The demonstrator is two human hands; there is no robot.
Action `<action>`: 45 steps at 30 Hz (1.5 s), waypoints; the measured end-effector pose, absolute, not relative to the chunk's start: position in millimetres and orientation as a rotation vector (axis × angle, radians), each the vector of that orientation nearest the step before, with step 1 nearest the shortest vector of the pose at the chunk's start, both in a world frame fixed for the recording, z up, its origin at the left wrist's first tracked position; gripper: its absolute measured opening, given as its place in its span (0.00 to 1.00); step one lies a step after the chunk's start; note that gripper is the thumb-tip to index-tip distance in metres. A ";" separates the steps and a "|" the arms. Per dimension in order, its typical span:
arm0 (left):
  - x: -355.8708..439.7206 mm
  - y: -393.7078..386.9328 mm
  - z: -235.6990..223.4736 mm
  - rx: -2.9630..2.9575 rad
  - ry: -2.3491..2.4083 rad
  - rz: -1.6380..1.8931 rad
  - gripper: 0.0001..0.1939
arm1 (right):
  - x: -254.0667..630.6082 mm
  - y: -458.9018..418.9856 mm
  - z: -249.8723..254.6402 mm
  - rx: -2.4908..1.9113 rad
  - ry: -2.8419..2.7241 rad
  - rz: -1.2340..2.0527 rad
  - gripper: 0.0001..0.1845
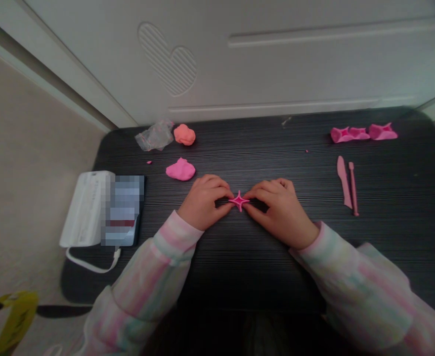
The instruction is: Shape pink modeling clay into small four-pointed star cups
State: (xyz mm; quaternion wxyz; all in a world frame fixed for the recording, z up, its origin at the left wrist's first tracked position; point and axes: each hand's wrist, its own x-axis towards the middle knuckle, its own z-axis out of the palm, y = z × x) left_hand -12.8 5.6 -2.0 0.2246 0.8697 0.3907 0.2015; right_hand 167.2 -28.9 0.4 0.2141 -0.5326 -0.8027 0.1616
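Observation:
Between my hands, over the middle of the dark table, is a small pink clay star (pixel 239 200) with four points and a hollow centre. My left hand (pixel 207 200) pinches its left point between thumb and fingertips. On the other side, my right hand (pixel 273 205) pinches the right point the same way. Just beyond my left hand lies a lump of pink clay (pixel 181 169). An orange clay lump (pixel 184 134) rests behind that, beside a crumpled clear plastic wrapper (pixel 155 135).
Several folded pink clay pieces (pixel 363 133) line the back right. Nearer stand out a pink plastic knife (pixel 344 181) and a thin pink rod tool (pixel 353 189). At left, a white power bank (pixel 87 208) and a phone (pixel 123 210) share a white cable (pixel 91 267). A white panel (pixel 295 64) borders the table's back.

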 end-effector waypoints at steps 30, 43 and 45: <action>-6.4 -0.2 3.4 1.195 0.921 0.848 0.05 | 172.3 -32.3 8.3 -1.205 -2.042 0.196 0.14; -4.3 -2.7 0.9 1.099 0.844 0.651 0.07 | 174.3 -30.8 8.1 -1.109 -2.131 0.281 0.09; -3.8 -2.9 0.4 1.047 0.826 0.610 0.08 | 173.7 -30.7 8.0 -1.110 -2.126 0.269 0.09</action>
